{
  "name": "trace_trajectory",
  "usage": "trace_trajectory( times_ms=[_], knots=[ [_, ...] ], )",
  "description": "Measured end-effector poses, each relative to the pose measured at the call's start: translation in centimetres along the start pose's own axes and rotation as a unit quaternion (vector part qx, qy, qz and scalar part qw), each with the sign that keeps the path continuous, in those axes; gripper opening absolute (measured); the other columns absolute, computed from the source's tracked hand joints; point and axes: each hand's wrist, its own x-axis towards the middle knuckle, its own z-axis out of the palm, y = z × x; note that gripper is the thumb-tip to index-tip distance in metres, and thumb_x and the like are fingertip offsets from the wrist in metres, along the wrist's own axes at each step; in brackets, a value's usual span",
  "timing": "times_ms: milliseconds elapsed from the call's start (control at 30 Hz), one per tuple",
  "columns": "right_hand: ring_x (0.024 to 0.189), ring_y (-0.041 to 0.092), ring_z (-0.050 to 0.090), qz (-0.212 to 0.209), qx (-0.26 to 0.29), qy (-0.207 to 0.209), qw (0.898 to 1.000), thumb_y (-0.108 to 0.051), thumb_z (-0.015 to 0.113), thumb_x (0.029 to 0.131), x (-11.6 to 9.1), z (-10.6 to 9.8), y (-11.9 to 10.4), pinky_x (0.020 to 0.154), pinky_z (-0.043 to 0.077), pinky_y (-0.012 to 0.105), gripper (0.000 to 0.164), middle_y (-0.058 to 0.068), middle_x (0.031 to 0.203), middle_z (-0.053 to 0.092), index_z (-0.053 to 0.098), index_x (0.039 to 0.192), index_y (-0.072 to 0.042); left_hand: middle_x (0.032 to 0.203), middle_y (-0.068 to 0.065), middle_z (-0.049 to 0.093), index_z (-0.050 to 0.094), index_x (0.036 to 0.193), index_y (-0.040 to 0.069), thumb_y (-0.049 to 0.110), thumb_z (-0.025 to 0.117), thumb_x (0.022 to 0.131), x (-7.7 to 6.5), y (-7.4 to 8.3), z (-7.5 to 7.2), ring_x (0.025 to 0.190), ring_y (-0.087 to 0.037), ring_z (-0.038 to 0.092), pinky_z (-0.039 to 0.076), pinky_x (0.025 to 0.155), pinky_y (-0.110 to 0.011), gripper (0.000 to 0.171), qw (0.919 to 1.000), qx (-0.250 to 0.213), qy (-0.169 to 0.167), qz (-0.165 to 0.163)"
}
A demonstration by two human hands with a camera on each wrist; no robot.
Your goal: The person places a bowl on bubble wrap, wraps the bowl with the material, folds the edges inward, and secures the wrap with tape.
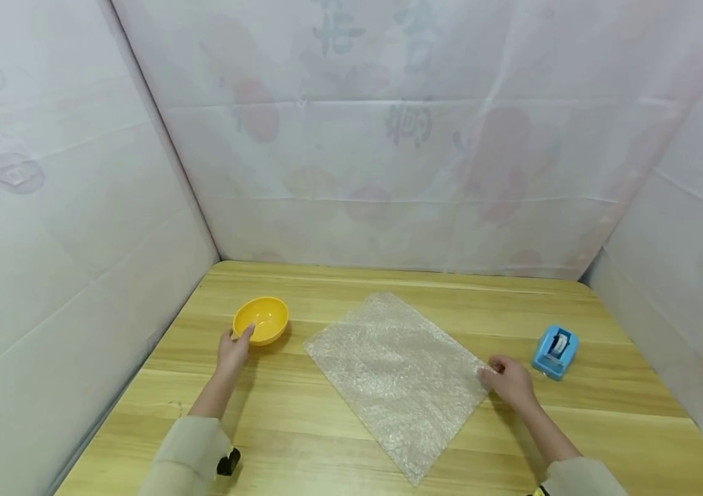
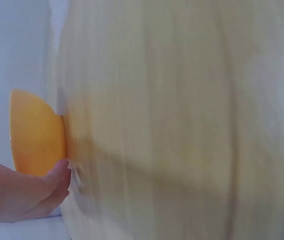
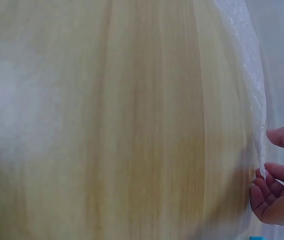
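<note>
A yellow bowl (image 1: 269,317) tilts slightly at the left of the wooden table. My left hand (image 1: 233,350) grips its near-left side, with the thumb over the rim and the other fingers against the outside. In the left wrist view, fingertips reach low on the bowl (image 2: 36,132), by its base. A square of clear bubble wrap (image 1: 398,375) lies flat, turned like a diamond, in the middle. At its right corner my right hand (image 1: 513,384) pinches the sheet. The right wrist view has the bubble wrap (image 3: 252,70) tapering down to curled fingers (image 3: 267,192).
To the right of my right hand stands a blue tape dispenser (image 1: 555,353) with a roll in it. Pale printed cloth walls (image 1: 401,234) close in the table (image 1: 302,441) at the back and both sides. A small black object (image 1: 228,461) sits by the left sleeve.
</note>
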Motion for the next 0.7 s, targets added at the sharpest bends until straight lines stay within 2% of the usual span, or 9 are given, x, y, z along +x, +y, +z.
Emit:
trace_trajectory(
  times_ms=[200, 300, 400, 500, 533, 600, 700],
  knots=[
    [0.084, 0.027, 0.053, -0.001, -0.009, 0.010, 1.000, -0.013, 0.062, 0.080, 0.0, 0.3, -0.1, 0.065, 0.044, 0.029, 0.038, 0.022, 0.092, 0.059, 0.058, 0.106, 0.014, 0.150, -0.032, 0.004, -0.009, 0.146, -0.003, 0.031, 0.039, 0.097, 0.2, 0.3, 0.7, 0.133, -0.044, 0.028, 0.025, 0.113, -0.050, 0.076, 0.9977, -0.062, 0.016, -0.025],
    [0.081, 0.027, 0.053, -0.007, -0.020, 0.017, 1.000, -0.011, 0.064, 0.078, 0.0, 0.5, -0.1, 0.064, 0.043, 0.029, 0.036, 0.020, 0.089, 0.059, 0.058, 0.104, 0.014, 0.150, -0.032, 0.005, -0.007, 0.146, -0.004, 0.022, 0.037, 0.097, 0.2, 0.5, 1.0, 0.131, -0.042, 0.034, 0.034, 0.109, -0.045, 0.071, 0.9935, -0.106, 0.025, -0.031],
    [0.078, 0.026, 0.051, -0.008, -0.027, 0.020, 0.999, -0.009, 0.065, 0.078, 0.0, 0.7, -0.1, 0.062, 0.042, 0.029, 0.034, 0.019, 0.085, 0.057, 0.058, 0.102, 0.014, 0.148, -0.031, 0.014, -0.002, 0.146, -0.005, 0.015, 0.036, 0.096, 0.2, 0.6, 1.2, 0.116, -0.034, 0.045, 0.051, 0.091, -0.030, 0.066, 0.9875, -0.150, 0.036, -0.032],
    [0.077, 0.026, 0.051, -0.004, -0.029, 0.021, 0.999, -0.009, 0.065, 0.078, 0.1, 0.8, -0.1, 0.061, 0.041, 0.028, 0.032, 0.018, 0.083, 0.056, 0.058, 0.100, 0.013, 0.143, -0.026, 0.024, 0.006, 0.146, -0.006, 0.012, 0.035, 0.096, 0.2, 0.7, 1.3, 0.102, -0.022, 0.045, 0.053, 0.072, -0.018, 0.060, 0.9813, -0.185, 0.040, -0.038],
    [0.076, 0.025, 0.051, -0.003, -0.028, 0.021, 0.999, -0.009, 0.065, 0.078, 0.1, 0.8, -0.1, 0.060, 0.041, 0.027, 0.032, 0.017, 0.083, 0.056, 0.057, 0.100, 0.013, 0.143, -0.026, 0.024, 0.007, 0.146, -0.006, 0.011, 0.034, 0.097, 0.2, 0.7, 1.3, 0.101, -0.021, 0.045, 0.053, 0.069, -0.016, 0.058, 0.9795, -0.194, 0.038, -0.040],
    [0.076, 0.025, 0.050, -0.003, -0.027, 0.019, 0.999, -0.009, 0.065, 0.078, 0.1, 0.7, -0.1, 0.060, 0.040, 0.027, 0.031, 0.017, 0.083, 0.055, 0.057, 0.099, 0.012, 0.145, -0.026, 0.023, 0.008, 0.146, -0.005, 0.011, 0.032, 0.097, 0.2, 0.7, 1.3, 0.108, -0.023, 0.045, 0.054, 0.072, -0.016, 0.056, 0.9748, -0.216, 0.033, -0.046],
    [0.075, 0.024, 0.050, -0.007, -0.029, 0.018, 0.999, -0.009, 0.064, 0.079, 0.1, 0.7, -0.1, 0.059, 0.040, 0.027, 0.029, 0.016, 0.081, 0.055, 0.056, 0.098, 0.011, 0.150, -0.025, 0.018, 0.006, 0.147, -0.004, 0.010, 0.029, 0.098, 0.2, 0.7, 1.2, 0.124, -0.030, 0.039, 0.052, 0.088, -0.024, 0.055, 0.9681, -0.243, 0.025, -0.054]
  ],
)
